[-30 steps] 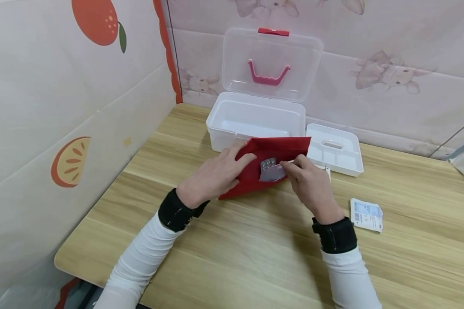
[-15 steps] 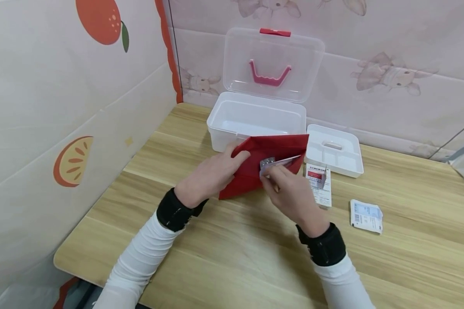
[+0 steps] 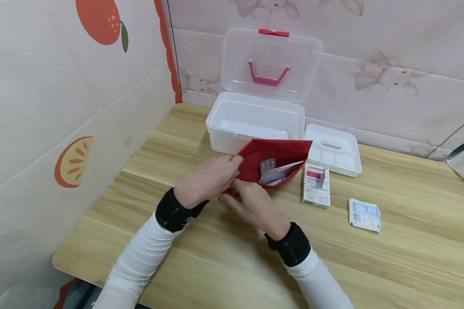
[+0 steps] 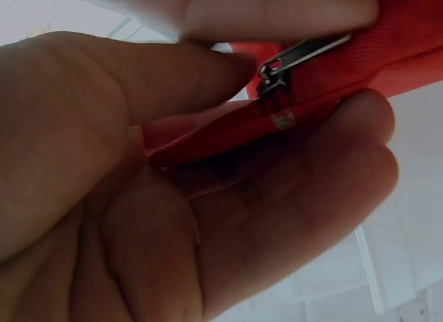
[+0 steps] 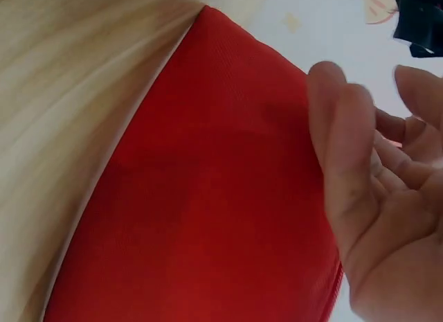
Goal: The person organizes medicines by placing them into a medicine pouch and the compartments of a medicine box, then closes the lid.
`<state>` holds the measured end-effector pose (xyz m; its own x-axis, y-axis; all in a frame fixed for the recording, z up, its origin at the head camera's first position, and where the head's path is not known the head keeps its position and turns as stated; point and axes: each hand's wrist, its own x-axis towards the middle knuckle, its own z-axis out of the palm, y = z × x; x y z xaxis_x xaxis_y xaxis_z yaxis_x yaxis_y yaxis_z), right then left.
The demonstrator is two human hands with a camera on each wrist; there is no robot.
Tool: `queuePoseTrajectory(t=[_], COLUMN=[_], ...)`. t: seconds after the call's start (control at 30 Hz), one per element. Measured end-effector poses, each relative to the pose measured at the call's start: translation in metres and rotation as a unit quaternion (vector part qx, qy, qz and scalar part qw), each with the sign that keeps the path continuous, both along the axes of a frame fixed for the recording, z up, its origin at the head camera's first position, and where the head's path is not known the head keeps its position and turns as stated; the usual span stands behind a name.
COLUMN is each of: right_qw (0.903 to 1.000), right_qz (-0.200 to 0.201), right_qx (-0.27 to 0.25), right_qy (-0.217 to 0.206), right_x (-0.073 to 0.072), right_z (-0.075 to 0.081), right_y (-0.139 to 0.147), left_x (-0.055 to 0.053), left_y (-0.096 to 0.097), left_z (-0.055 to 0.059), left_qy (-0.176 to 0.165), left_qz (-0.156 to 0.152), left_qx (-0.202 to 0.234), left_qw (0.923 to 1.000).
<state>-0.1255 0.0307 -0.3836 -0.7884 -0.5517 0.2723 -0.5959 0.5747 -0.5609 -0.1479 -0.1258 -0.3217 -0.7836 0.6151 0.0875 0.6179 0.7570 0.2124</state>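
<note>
A red zip pouch (image 3: 251,165) gapes wide in the head view, its mouth facing up and right. Inside it are a blister pack (image 3: 268,165) and a pale flat packet (image 3: 280,172). My left hand (image 3: 210,178) grips the pouch's left end, thumb on one side and fingers on the other in the left wrist view. Close by the left thumb lies the metal zipper pull (image 4: 304,59). My right hand (image 3: 257,206) is at the same end of the pouch. In the right wrist view its loosely bent fingers (image 5: 349,149) lie along the pouch's edge, pinching nothing that shows.
Behind the pouch stands a clear box (image 3: 220,137) with its lid (image 3: 309,56) up. A white divided tray (image 3: 349,159) sits to its right. A medicine box (image 3: 316,197) and a small white-and-blue packet (image 3: 365,215) lie on the wooden table (image 3: 409,257).
My right hand has let go of the pale packet in the pouch and moved left to the zipper end. The medicine box has come into full view. My left hand keeps its hold.
</note>
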Motion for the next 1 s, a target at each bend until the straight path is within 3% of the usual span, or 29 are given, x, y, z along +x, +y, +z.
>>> queuePoseTrajectory(t=[0.07,0.2,0.3,0.43,0.67,1.0], right_qw=[1.0000,0.9977,0.9913,0.9833,0.9846,0.9846], right_qz=[-0.008,-0.044,-0.088,-0.124,-0.112,-0.081], right_qx=[-0.005,0.025,0.054,0.070,0.061,0.033], right_qy=[0.001,0.045,0.082,0.113,0.119,0.151], right_x=[-0.0012,-0.0020,-0.0026,-0.0032,-0.0054,-0.0082], right_z=[-0.0017,-0.0023,-0.0014,0.0000,-0.0019,-0.0052], right_y=[-0.0029,-0.0064,-0.0071,-0.0064,-0.0061,-0.0025], left_x=[0.0005,0.0010,0.0009,0.0007,0.0009,0.0017], left_y=[-0.0003,-0.0012,-0.0019,-0.0031,-0.0049,-0.0075], left_z=[0.0011,0.0031,0.0037,0.0031,0.0037,0.0040], left_qy=[-0.006,-0.038,-0.070,-0.084,-0.083,-0.039], left_qz=[-0.011,-0.026,-0.035,-0.050,-0.044,-0.069], left_qx=[0.004,0.022,0.042,0.056,0.061,0.043], left_qw=[0.9999,0.9987,0.9961,0.9937,0.9937,0.9960])
